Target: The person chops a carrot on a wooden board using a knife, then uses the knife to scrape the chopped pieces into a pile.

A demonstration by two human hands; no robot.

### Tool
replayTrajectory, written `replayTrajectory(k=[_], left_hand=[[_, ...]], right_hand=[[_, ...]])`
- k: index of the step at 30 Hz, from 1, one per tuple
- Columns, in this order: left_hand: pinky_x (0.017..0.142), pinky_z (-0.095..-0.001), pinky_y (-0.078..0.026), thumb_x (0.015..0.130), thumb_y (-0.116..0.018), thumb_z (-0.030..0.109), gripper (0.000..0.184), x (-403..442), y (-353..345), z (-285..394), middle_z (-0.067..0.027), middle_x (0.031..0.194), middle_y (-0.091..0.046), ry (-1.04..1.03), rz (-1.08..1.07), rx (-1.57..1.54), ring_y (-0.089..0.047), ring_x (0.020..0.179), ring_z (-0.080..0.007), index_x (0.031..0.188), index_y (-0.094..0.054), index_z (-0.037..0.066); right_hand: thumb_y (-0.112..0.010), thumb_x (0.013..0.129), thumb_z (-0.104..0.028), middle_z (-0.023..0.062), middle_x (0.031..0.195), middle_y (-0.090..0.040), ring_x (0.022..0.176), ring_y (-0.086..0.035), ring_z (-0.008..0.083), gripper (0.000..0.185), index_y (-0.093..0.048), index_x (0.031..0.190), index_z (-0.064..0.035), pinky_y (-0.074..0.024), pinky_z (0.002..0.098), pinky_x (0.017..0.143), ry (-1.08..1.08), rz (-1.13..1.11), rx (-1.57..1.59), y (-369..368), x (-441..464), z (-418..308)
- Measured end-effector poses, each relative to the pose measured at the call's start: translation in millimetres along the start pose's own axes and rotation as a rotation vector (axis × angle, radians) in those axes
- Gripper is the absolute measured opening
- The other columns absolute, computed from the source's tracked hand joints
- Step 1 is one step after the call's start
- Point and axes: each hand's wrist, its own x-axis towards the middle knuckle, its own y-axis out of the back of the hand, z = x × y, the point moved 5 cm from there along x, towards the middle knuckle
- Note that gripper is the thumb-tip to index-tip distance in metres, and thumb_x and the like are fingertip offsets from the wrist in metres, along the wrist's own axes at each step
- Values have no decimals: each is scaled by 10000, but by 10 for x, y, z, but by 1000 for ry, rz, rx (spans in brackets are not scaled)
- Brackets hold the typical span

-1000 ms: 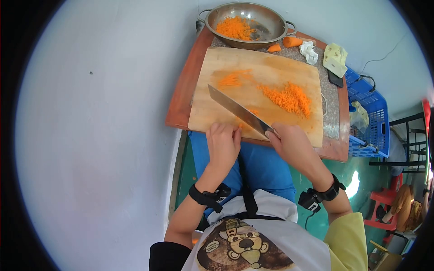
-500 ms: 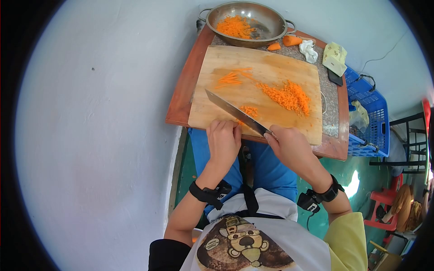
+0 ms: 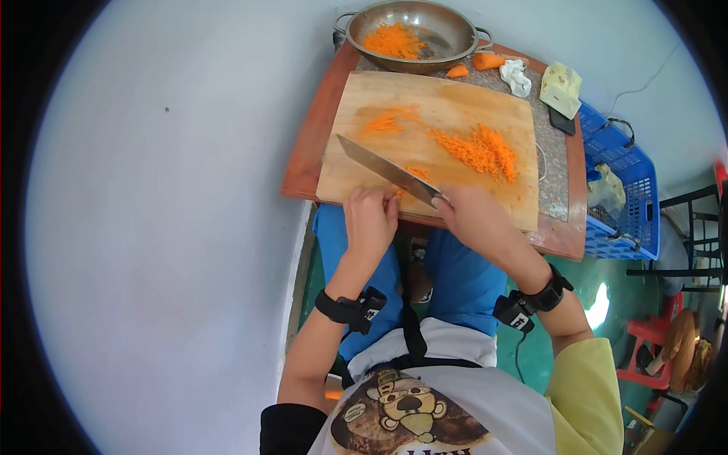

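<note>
The knife (image 3: 383, 167) slants across the upper centre, tip toward upper left, handle clasped by the right hand (image 3: 476, 218). The left hand (image 3: 369, 216) curls at the board's (image 3: 356, 168) edge; its grip cannot be told. Carrot shreds (image 3: 485, 152) flank the blade; the top pan (image 3: 455, 38) holds more; the right basket (image 3: 641, 182), a bag (image 3: 605, 191).

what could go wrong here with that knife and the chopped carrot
The left hand sits close to the blade of the knife in the right hand, so a slip could cut it. The loose carrot pile lies toward the right side of the cutting board, so a bump might scatter some off.
</note>
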Motion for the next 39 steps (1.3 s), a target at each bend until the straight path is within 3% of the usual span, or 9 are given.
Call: replayTrajectory(k=[3, 5, 12, 24, 27, 32, 36, 38, 39], left_hand=[[598, -381, -451, 730, -677, 81, 111, -3, 9, 16, -136, 615, -595, -27, 7, 72, -562, 627, -288, 702, -643, -20], [635, -425, -433, 724, -676, 96, 117, -10, -40, -78, -127, 629, -583, 198, -81, -114, -540, 673, -326, 663, -618, 14], [609, -426, -449, 713, -683, 96, 120, 12, -46, -75, -139, 606, -586, 67, -9, -43, -564, 633, -329, 651, -621, 14], [571, -384, -472, 707, -700, 111, 121, 39, 41, -33, -136, 606, -607, 71, -55, 18, -592, 577, -307, 665, -647, 10], [590, -388, -470, 710, -697, 113, 115, 53, 31, -40, -131, 603, -602, 176, -108, -48, -583, 589, -302, 671, -649, 16], [565, -333, -480, 747, -684, 108, 143, 50, -5, -38, -149, 630, -614, 154, -126, -30, -605, 568, -240, 754, -651, -31], [574, -331, -476, 749, -684, 103, 137, 87, -19, 1, -145, 644, -599, 74, -105, -6, -596, 587, -237, 755, -650, -29], [581, -406, -424, 729, -680, 94, 136, 81, -46, -23, -103, 567, -547, 107, -53, -104, -527, 614, -294, 647, -599, 22], [581, -406, -424, 729, -680, 94, 136, 69, -57, -19, -103, 567, -547, 120, -63, -104, -527, 614, -294, 647, -599, 22]], right_hand=[[-530, 852, -186, 232, 744, -603, 717, -592, 411, 216, -608, 821, 13, -477, 481, 661, -4, 50, 53, 15, -36, 185], [-554, 834, -179, 242, 747, -596, 725, -586, 415, 207, -612, 819, 19, -468, 475, 671, 0, 86, 36, 81, -35, 316], [-581, 819, -169, 255, 736, -582, 729, -576, 420, 204, -604, 786, 31, -453, 472, 672, -3, 161, 71, 458, -112, 415], [-602, 806, -210, 245, 728, -582, 741, -582, 411, 243, -602, 762, 29, -464, 459, 676, 105, -29, 76, 234, 67, 451], [-606, 802, -212, 245, 712, -572, 716, -576, 411, 255, -585, 741, 35, -458, 446, 650, 83, -53, 105, 306, 85, 612], [-608, 800, -197, 234, 628, -512, 589, -500, 394, 288, -520, 684, 51, -402, 423, 569, -34, 1, 92, 493, 24, 880], [-592, 818, -183, 224, 609, -502, 565, -477, 384, 289, -509, 673, 54, -393, 413, 549, -48, 79, 112, 604, -83, 767], [-625, 821, -151, 121, 519, -310, 500, -278, 183, 328, -443, 640, 54, -318, 340, 465, -27, 96, 206, 596, -131, 634], [-625, 821, -151, 121, 519, -310, 500, -278, 183, 328, -443, 640, 54, -318, 340, 465, -35, 82, 210, 586, -154, 569]])
